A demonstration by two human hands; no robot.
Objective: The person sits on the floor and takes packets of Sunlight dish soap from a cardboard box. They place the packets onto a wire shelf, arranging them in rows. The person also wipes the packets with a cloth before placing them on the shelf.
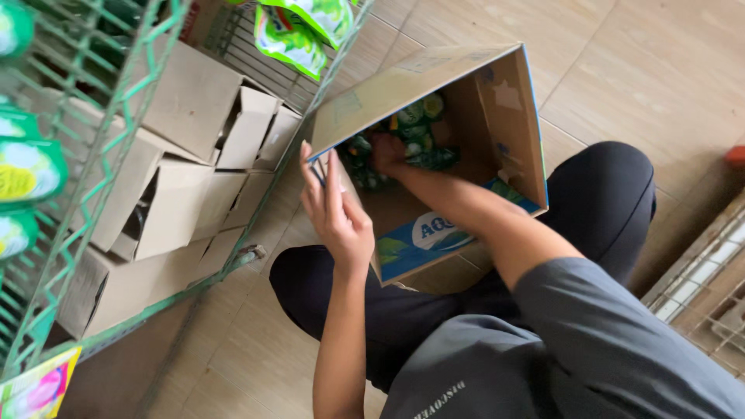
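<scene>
On the tiled floor beside the green wire rack, I see through the head camera a cardboard box tipped on its side against my dark-trousered knees, its mouth turned toward me so the green packets at the back can be reached. My left hand is open, fingers straight, pressed to the edge of the box flap, seemingly to steady it, while my right hand is deep inside among the packets; I cannot tell whether it has closed on one. Flattened cartons lie under the rack.
</scene>
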